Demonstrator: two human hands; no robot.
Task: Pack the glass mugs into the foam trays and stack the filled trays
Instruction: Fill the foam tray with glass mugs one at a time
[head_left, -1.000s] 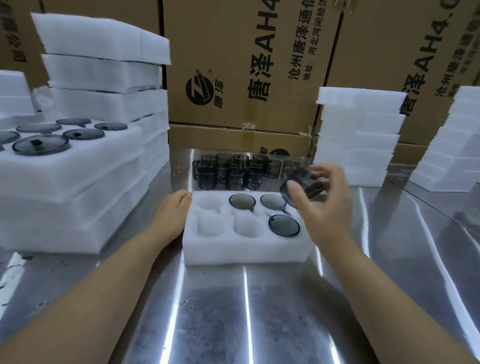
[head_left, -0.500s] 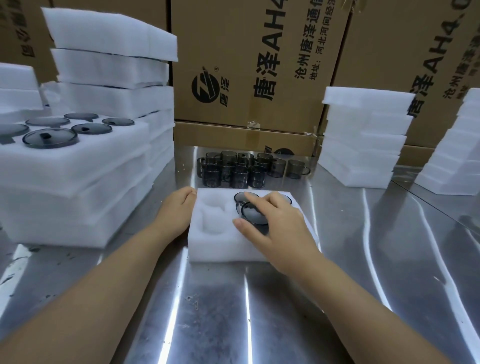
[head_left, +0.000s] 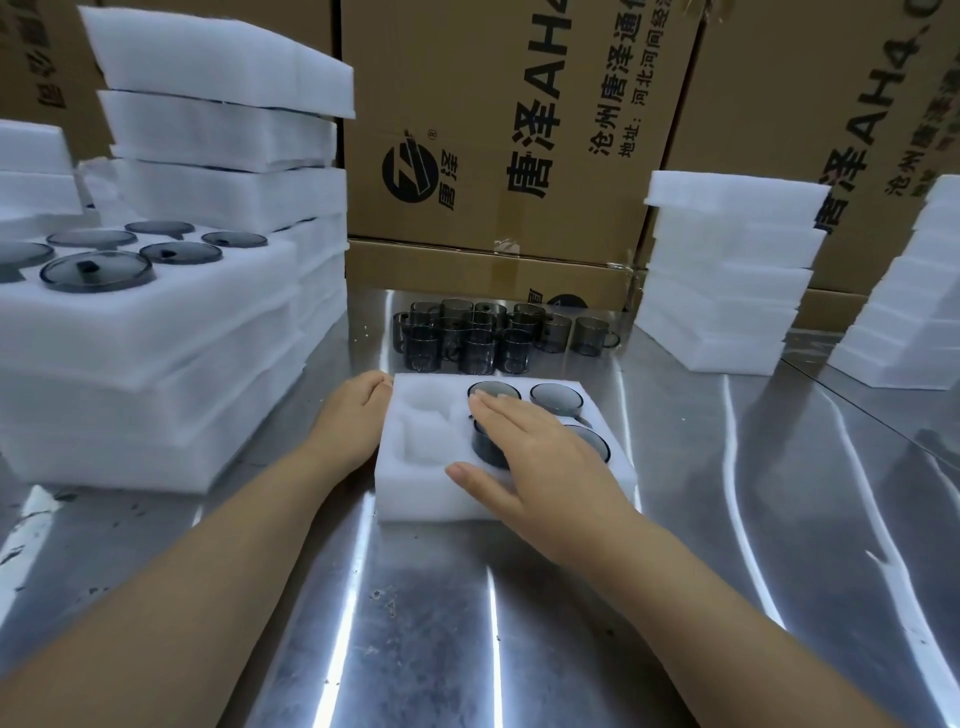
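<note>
A white foam tray (head_left: 415, 499) lies on the steel table in front of me. Dark glass mugs sit upside down in its right pockets; two left pockets are bare foam. My right hand (head_left: 535, 457) lies flat with straight fingers on a smoky mug (head_left: 485, 447) that sticks up partly from the front middle pocket. My left hand (head_left: 356, 415) rests against the tray's left edge. Behind the tray stands a cluster of several loose mugs (head_left: 483, 338).
A stack of filled foam trays (head_left: 156, 364) stands at the left, with taller foam stacks (head_left: 223, 156) behind it. Foam tray stacks (head_left: 727, 280) stand at the right and another stack (head_left: 909, 312) at the far right. Cardboard boxes (head_left: 519, 130) line the back.
My right hand carried a mug from above the tray's right side down to the front middle pocket. It went from gripping the mug to lying flat on it. The left hand stayed put.
</note>
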